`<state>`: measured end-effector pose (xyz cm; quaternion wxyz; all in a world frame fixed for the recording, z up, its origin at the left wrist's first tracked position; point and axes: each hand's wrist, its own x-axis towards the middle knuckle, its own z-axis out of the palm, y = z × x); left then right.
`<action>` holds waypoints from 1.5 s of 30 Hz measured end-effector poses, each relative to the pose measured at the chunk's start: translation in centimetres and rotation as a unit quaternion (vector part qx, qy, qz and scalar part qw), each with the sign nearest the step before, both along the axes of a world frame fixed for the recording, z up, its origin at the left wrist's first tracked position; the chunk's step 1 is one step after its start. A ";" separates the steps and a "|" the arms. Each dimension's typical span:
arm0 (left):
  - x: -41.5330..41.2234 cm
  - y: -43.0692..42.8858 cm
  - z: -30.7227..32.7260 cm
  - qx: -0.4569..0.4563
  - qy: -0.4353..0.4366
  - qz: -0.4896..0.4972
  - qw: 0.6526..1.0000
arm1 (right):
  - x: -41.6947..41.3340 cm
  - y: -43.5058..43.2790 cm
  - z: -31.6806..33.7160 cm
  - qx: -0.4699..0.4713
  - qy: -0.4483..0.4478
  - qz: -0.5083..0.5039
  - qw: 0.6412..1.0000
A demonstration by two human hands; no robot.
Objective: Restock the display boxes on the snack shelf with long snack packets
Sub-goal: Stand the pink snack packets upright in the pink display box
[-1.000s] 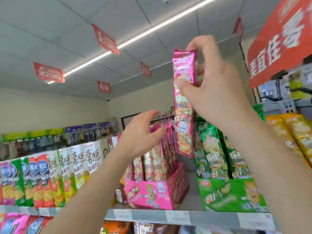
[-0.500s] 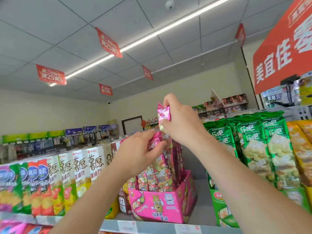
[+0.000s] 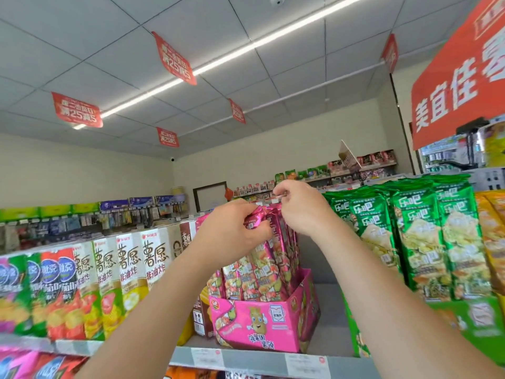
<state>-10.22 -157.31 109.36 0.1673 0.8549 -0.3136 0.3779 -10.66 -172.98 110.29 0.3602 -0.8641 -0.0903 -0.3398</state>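
Observation:
A pink display box (image 3: 262, 324) stands on the top shelf with several long pink snack packets (image 3: 259, 272) upright inside it. My left hand (image 3: 232, 233) grips the crumpled tops of the front packets. My right hand (image 3: 303, 206) pinches the top edge of a pink packet at the back of the box; most of that packet is hidden behind the others and my hand. To the right, long green packets (image 3: 418, 242) fill a green display box (image 3: 470, 321).
White, red and green snack boxes (image 3: 131, 272) line the shelf to the left. A bare strip of grey shelf (image 3: 330, 324) lies between the pink and green boxes. Price tags run along the shelf edge (image 3: 246, 359). A red sign (image 3: 459, 86) hangs at upper right.
My right hand came down from high above with the pink packet and lowered it into the pink box. My left hand stayed on the front packets' tops. The view tilted up slightly.

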 end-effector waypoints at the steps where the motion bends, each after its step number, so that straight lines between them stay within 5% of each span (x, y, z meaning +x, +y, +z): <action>1: -0.1 0.0 0.0 -0.002 0.003 0.001 1.000 | 0.2 0.0 0.1 -0.019 0.000 -0.014 1.000; 4: -0.3 -0.1 0.1 -0.017 0.020 0.005 1.000 | 0.7 0.1 0.5 -0.083 0.051 -0.037 0.995; 13: -1.0 0.1 0.5 -0.038 0.042 0.009 0.998 | 0.1 0.8 0.6 -0.053 0.095 -0.043 0.993; 19: -1.0 0.4 0.1 -0.046 0.028 -0.017 0.998 | -0.8 1.6 1.0 0.090 -0.147 0.024 0.985; 24: -1.2 -0.2 0.3 -0.019 0.023 -0.020 0.999 | -4.5 1.3 3.1 0.136 -0.457 0.025 0.879; 32: -1.6 -1.3 1.2 0.001 0.051 0.009 0.999 | -9.9 -2.7 -0.4 0.175 -0.622 0.046 0.762; 34: -2.0 -1.7 1.3 -0.024 0.045 0.017 0.999 | -11.0 -3.3 -1.5 0.193 -0.622 0.055 0.757; 39: -6.7 -2.8 -1.3 -0.159 -0.051 -0.061 0.984 | -12.9 -3.2 -6.4 0.262 -0.464 0.222 0.817; 45: -14.0 -4.6 -12.2 -0.213 0.126 -0.246 0.937 | -13.9 -3.3 -12.2 0.384 -0.291 0.285 0.829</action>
